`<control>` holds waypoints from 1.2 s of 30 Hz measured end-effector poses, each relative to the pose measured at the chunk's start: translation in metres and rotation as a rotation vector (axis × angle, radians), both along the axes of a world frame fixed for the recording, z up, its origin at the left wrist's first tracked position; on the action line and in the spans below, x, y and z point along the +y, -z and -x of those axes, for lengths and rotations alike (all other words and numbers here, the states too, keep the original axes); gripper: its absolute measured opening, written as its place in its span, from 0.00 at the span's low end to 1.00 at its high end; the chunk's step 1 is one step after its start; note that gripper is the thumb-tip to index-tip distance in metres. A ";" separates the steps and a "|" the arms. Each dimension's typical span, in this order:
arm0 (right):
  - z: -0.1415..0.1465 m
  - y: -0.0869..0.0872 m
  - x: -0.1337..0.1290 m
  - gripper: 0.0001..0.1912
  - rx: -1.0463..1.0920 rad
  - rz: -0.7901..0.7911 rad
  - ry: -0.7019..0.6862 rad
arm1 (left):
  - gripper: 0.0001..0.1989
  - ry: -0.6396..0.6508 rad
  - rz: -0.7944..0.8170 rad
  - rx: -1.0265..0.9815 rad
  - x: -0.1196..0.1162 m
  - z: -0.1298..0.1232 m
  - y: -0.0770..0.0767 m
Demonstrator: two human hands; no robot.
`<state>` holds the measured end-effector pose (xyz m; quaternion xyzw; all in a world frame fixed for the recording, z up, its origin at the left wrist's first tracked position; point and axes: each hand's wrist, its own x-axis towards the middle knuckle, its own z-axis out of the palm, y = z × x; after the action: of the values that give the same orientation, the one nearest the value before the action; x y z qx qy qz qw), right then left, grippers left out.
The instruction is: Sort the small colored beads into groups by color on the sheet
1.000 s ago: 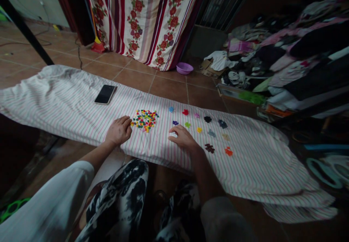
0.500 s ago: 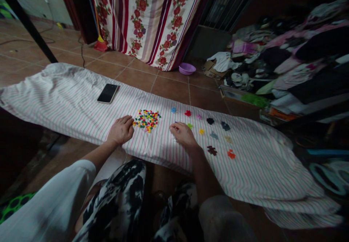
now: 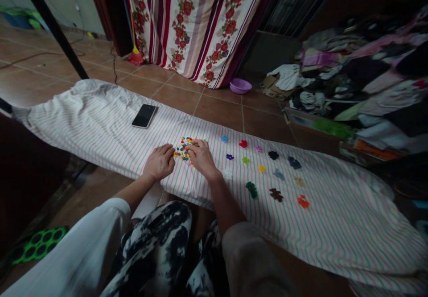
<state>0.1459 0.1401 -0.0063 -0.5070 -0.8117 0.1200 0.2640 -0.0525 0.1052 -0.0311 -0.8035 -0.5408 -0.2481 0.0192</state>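
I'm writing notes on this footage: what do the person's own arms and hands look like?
The left hand and right hand are bare, with no gloves, watch or cables to be seen. The left sleeve is loose, plain and whitish; the right sleeve, in shadow, looks greyer. Both stop partway down the arm, with no visible markings.

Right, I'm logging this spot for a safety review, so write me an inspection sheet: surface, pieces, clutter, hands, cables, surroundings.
Surface: striped cloth, creased, hanging over the near edge.
Pieces: mixed-colour pile; to its right, small clusters grouped by colour.
Clutter: phone on the cloth, left of the pile.
Hands: left hand at the pile's left edge; right hand over its right part, grip unclear.
Cables: dark cord on the tiled floor.
Surroundings: floral curtain, purple basin, heaped clothes.
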 end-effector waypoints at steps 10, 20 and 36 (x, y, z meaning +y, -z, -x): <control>0.030 0.015 0.010 0.14 0.033 -0.071 0.074 | 0.17 0.007 0.011 -0.017 0.000 -0.001 -0.001; 0.044 0.012 0.019 0.13 0.001 0.020 0.176 | 0.17 0.009 0.014 0.003 -0.001 -0.002 -0.003; 0.039 0.008 0.022 0.06 0.081 -0.051 0.149 | 0.18 0.011 0.011 -0.022 0.000 -0.002 -0.001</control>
<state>0.1067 0.1617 -0.0148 -0.5538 -0.7633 0.0996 0.3175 -0.0509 0.1048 -0.0304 -0.8039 -0.5377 -0.2541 0.0074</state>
